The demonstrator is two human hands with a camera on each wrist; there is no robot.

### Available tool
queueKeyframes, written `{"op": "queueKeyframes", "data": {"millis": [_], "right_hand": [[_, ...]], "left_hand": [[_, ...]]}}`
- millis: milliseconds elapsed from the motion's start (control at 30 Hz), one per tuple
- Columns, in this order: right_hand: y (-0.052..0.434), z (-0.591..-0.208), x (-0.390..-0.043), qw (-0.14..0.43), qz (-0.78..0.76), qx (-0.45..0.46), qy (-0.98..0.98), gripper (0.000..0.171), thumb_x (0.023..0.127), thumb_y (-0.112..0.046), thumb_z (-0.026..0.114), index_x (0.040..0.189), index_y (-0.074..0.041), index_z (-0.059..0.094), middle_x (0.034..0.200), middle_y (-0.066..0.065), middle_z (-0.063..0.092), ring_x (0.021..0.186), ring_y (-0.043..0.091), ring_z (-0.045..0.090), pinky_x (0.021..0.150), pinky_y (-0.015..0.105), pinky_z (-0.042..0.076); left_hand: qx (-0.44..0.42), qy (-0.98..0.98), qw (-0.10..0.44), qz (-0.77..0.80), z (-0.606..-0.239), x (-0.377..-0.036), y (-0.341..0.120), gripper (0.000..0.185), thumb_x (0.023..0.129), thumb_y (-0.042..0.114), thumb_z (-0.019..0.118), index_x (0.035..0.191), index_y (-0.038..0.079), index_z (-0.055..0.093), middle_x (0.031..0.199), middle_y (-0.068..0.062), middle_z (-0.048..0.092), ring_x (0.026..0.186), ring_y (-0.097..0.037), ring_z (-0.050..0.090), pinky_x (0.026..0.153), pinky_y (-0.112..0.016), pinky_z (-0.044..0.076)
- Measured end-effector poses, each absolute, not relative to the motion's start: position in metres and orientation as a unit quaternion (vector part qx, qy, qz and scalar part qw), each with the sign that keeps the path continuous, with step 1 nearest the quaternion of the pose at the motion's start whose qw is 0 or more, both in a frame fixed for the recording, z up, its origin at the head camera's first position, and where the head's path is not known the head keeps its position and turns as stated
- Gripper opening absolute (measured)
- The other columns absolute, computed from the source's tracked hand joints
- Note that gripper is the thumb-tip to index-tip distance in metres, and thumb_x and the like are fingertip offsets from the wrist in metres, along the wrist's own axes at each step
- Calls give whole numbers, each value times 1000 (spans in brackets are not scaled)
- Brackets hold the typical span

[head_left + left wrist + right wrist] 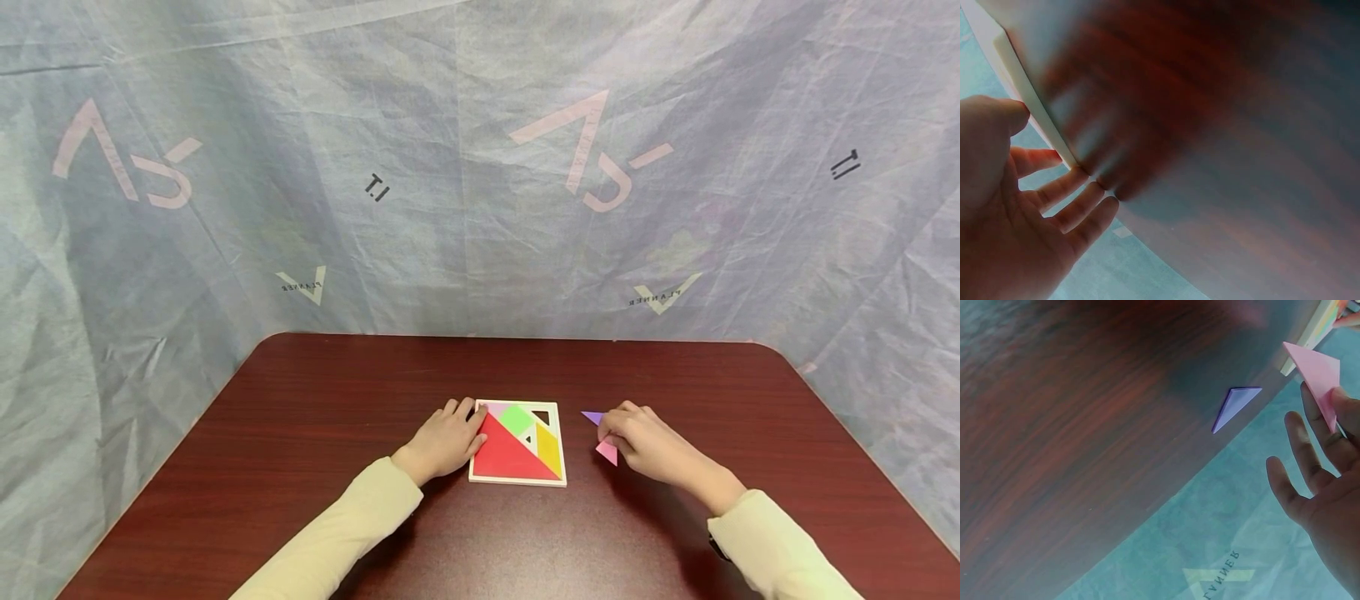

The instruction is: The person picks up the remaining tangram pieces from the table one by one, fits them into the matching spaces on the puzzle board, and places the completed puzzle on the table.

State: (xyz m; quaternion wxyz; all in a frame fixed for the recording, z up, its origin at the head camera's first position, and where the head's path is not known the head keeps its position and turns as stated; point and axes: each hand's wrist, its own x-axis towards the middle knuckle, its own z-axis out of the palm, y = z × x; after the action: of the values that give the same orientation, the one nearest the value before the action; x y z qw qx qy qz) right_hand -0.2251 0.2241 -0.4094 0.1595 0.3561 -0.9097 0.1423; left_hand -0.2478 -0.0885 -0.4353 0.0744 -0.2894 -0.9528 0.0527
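A white square tangram tray [517, 482] lies on the table, holding a large red triangle [506, 454], a green square [517, 418], a yellow parallelogram [549, 450] and a lilac piece [495, 408]. Two triangular openings show at its right side. My left hand [444, 442] rests at the tray's left edge, thumb and index fingertip over the rim, fingers loosely extended. To the tray's right, my right hand [637, 437] pinches a pink triangle [1319, 372] between thumb and fingers, above the table. A purple triangle [1236, 405] lies flat on the tabletop, partly hidden by that hand in the head view.
The dark red-brown wooden table [337, 375] has rounded far corners. Behind it and along the sides hangs a grey-blue printed cloth [450, 208]. Cream sleeves [375, 508] cover both forearms, and something dark shows at the right cuff.
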Motion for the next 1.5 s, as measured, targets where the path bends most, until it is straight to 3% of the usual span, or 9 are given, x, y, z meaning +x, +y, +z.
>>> {"op": "queueKeyframes", "data": {"millis": [467,767,1500], "right_hand": [[208,-406,-232,145,131,353,-915,22,76,5,62,78,-17,58,81,-8,57,82,11,50,69,30,36],[195,-405,-237,153,136,358,-911,21,78,4,62,79,-17,58,80,-8,57,80,10,49,68,30,36],[163,-404,-251,111,156,370,-909,16,82,2,59,82,-13,61,82,-5,61,84,13,51,73,32,37]], "left_hand": [[-288,-954,71,50,-437,-248,-88,46,95,36,43,132,10,48,124,-11,47,106,-26,48,85,-37,45],[-290,-953,75,50,-438,-249,-89,46,95,36,43,132,10,48,124,-11,47,106,-27,48,85,-37,45],[-287,-954,66,51,-436,-249,-89,46,95,36,43,133,10,47,125,-11,46,106,-26,47,85,-37,45]]}}
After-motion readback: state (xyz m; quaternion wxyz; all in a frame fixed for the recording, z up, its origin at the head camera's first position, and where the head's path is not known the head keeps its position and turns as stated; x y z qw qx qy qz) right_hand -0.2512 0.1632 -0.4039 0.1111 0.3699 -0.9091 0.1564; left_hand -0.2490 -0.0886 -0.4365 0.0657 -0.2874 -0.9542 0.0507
